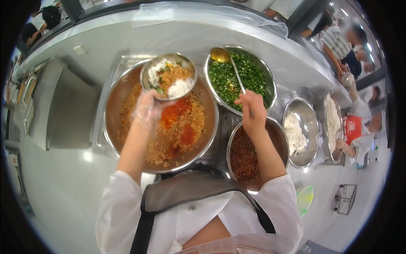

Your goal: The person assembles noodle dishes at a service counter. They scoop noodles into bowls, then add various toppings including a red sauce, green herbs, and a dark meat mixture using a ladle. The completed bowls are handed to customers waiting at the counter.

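Observation:
My left hand (148,109), in a clear plastic glove, grips the near edge of a small metal bowl (189,67). White powders, an orange-brown seasoning and some green bits lie in it. The bowl is over a large metal basin (119,94) of crumbly brown mince (192,122) with red patches of seasoning on top. My right hand (252,109) is closed around the handle of a ladle (220,54) holding golden liquid. This ladle is above the far left part of a metal bowl (272,78) of chopped greens (253,74).
Near my right forearm stands a metal bowl (277,137) of dark reddish-brown crumbs. Farther right are an oval bowl (312,127) of pale shreds and another bowl (327,120). A person in a red apron (352,129) is at the right. Plastic sheeting (211,19) covers the back ledge.

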A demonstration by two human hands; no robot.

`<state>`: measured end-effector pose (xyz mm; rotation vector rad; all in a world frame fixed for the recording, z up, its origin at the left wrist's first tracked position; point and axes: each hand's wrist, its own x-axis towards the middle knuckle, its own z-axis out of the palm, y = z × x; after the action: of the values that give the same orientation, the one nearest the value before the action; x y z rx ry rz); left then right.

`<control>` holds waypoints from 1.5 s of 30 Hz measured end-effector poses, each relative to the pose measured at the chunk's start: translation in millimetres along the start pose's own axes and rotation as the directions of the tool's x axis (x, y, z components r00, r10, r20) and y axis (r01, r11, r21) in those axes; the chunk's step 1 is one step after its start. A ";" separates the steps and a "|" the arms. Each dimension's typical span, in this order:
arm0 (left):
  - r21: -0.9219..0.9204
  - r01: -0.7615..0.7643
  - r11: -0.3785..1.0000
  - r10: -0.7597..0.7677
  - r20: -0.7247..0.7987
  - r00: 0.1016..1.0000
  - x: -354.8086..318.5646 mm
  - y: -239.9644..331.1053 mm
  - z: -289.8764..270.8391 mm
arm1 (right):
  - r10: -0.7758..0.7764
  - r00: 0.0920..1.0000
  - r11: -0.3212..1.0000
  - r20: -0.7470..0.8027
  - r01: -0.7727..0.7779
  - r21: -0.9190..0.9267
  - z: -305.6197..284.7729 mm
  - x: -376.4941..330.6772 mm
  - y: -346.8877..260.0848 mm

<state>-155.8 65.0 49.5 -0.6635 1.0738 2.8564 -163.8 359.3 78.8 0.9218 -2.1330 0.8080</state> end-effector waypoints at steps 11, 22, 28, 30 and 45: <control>0.089 -0.070 0.994 0.062 0.094 0.994 141.9 127.3 22.5 | 0.835 0.545 0.531 0.081 -0.835 0.142 100.6 -67.6 166.9; 0.040 -0.160 0.986 0.154 0.135 0.979 184.5 181.6 48.5 | 0.927 0.373 0.323 0.033 -0.843 0.430 71.9 -67.3 161.7; -0.189 -0.223 0.956 0.261 0.208 0.943 199.7 210.2 67.1 | 0.945 0.328 0.254 -0.007 -0.719 0.647 23.5 -72.6 166.6; -0.079 -0.100 0.992 0.120 0.318 0.941 208.3 179.6 78.0 | 0.967 0.256 0.171 0.005 -0.661 0.730 0.3 -72.7 155.7; 0.208 -0.008 0.978 -0.073 0.378 0.923 211.3 30.3 172.9 | 0.981 -0.038 0.100 -0.189 -0.740 0.665 -143.4 -205.2 -6.1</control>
<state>-419.0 124.0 101.4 -0.0975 1.2443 2.6331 -3.9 538.2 7.3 -0.9064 -1.6800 1.9038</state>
